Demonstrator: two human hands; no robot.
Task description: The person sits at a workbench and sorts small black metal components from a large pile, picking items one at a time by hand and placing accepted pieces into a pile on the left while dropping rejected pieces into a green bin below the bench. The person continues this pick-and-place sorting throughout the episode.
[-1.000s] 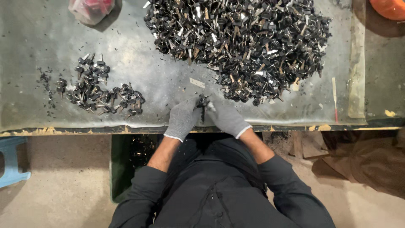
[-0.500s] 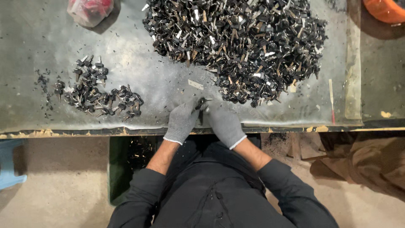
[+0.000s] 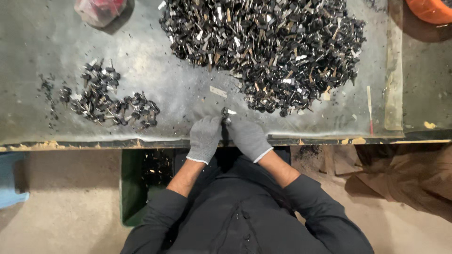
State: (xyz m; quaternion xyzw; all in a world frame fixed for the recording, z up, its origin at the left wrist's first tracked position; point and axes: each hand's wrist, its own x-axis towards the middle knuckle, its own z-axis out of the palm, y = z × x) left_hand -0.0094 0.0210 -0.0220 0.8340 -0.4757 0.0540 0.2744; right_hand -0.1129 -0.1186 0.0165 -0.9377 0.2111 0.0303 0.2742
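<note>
On the left of the table (image 3: 42, 51) lies a small heap (image 3: 101, 99) of dark little parts, spread loosely, and above it a pink bag (image 3: 100, 9). Under the table edge stands a green bin (image 3: 134, 188) with some dark bits in it.

In the middle, at the near edge, the left hand (image 3: 205, 137) and the right hand (image 3: 246, 136), both in grey gloves, come together. Their fingertips pinch one small dark part (image 3: 226, 114) with a bright tip, held just above the table. Both hands are closed on it, close to each other.

I judge that the person works on this single part, maybe pulling or cleaning it. The next move needs a firm pinch and small finger motion.

To the right is the big pile (image 3: 268, 47) of same parts, then a thin stick (image 3: 369, 106), and an orange tub (image 3: 431, 9) in the corner.
</note>
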